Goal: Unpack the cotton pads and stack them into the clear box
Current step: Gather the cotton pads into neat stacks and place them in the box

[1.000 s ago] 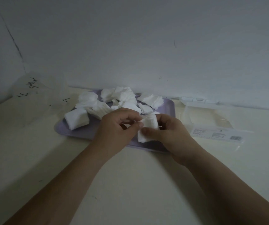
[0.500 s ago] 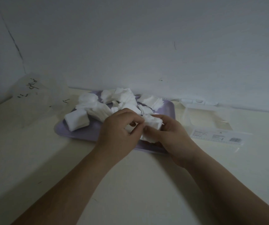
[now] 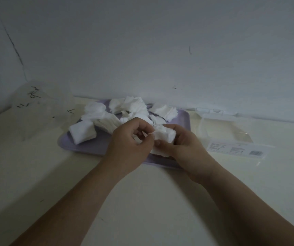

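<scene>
Counter: pale, set in a grey-walled corner.
Tray: lilac, heaped with loose cotton pads.
Right hand: curled round a small pad stack over the tray.
Left hand: pinches that stack's edge.
Clear box: just right of the tray.

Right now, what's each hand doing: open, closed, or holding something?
Left hand: closed, pinching the edge of the cotton pad stack.
Right hand: closed around the same cotton pad stack, over the purple tray.

label: print unreadable | tray: near rim partly behind right hand
</scene>
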### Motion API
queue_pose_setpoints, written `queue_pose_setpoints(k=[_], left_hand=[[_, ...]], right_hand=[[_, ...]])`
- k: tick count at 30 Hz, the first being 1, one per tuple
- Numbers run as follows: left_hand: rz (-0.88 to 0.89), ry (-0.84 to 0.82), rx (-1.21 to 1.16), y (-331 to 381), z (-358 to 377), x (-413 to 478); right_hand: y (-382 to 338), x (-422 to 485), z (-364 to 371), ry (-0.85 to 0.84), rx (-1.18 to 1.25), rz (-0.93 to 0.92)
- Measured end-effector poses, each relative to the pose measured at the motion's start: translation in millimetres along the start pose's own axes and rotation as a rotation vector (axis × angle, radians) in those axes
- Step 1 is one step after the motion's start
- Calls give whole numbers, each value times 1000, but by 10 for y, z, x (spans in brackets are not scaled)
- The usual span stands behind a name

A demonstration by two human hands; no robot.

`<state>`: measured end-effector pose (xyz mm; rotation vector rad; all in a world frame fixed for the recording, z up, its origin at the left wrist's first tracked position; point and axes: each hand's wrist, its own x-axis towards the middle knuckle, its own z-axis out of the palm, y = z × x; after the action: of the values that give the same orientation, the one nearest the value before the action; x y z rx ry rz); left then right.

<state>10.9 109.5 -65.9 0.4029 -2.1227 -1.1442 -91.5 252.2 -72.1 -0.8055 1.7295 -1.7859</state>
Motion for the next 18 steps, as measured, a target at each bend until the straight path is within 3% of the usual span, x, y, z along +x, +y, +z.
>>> queue_pose_setpoints(k=[2,4,6,10,15,18], left_hand=[[35,-24,19,-41,-14,12],[180,-63,123,-103,-30,22],[310,-130,219,-138,-31,30],[334,-205,261,-155,-18,41],[3,-289,216,-261,-77,66],[-40,-259,142,-288,-68,62]], right_hand=[[-8,-2,-31,62,-315,-95],[-31,-17,-35,102,-655,-207],[-24,-30,-16,77,-787,-262],[-15,-15,-27,121,-782,-286],[-21,33,-101,174,-548,-148],[-14,13,-83,148,-539,-135]])
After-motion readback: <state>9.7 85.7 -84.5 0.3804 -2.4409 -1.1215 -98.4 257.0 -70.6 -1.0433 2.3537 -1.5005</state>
